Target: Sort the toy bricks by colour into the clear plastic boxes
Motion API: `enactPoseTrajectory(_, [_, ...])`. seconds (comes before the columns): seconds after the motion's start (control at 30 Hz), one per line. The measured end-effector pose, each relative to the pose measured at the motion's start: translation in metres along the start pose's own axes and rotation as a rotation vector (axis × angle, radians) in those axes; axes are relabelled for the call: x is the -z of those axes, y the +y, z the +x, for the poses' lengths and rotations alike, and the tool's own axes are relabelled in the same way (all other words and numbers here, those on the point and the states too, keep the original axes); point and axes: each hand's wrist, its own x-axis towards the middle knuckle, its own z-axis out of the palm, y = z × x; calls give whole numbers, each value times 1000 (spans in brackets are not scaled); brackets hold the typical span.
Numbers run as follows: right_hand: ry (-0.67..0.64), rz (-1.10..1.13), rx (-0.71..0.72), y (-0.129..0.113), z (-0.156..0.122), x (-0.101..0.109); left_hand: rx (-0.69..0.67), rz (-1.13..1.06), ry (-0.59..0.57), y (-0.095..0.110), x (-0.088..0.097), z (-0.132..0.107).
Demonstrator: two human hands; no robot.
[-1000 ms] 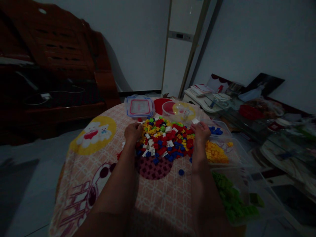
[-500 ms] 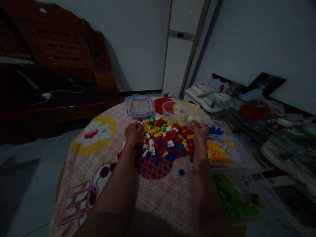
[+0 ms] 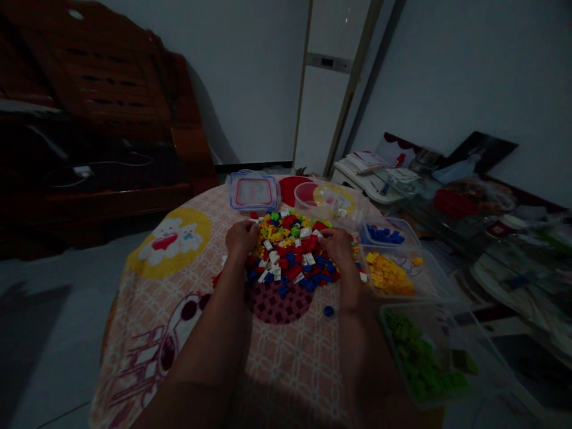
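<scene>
A heap of small bricks (image 3: 295, 253) in red, yellow, blue, white and green lies in the middle of a round table with a cartoon-print cloth (image 3: 179, 298). My left hand (image 3: 241, 237) rests at the heap's left edge, its fingers curled in, with a small white piece at the fingertips. My right hand (image 3: 337, 245) lies palm down on the right side of the heap. Its fingers bend down among red and white bricks, and their tips are hidden.
Clear tubs line the table's right side, one with blue bricks (image 3: 388, 233), one with yellow (image 3: 393, 274) and one with green (image 3: 424, 357). Behind the heap stand a tub with white bricks (image 3: 333, 204) and a stack of lids (image 3: 252, 192). A cluttered glass table (image 3: 469, 208) is at the right.
My right hand held a white brick near the back right of the heap, then came left and down onto the heap. The left hand has not moved.
</scene>
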Motion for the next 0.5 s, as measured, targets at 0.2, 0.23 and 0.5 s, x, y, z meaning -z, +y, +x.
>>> enactPoseTrajectory(0.2, [-9,163,-123,-2,-1,-4,-11,-12,17,-2,-2,1])
enactPoseTrajectory(0.23, [-21,248,-162,-2,-2,-2,-12,-15,16,-2,-2,1])
enactPoseTrajectory(0.5, [-45,427,-214,1,-8,10,2,-10,11,0,0,-1])
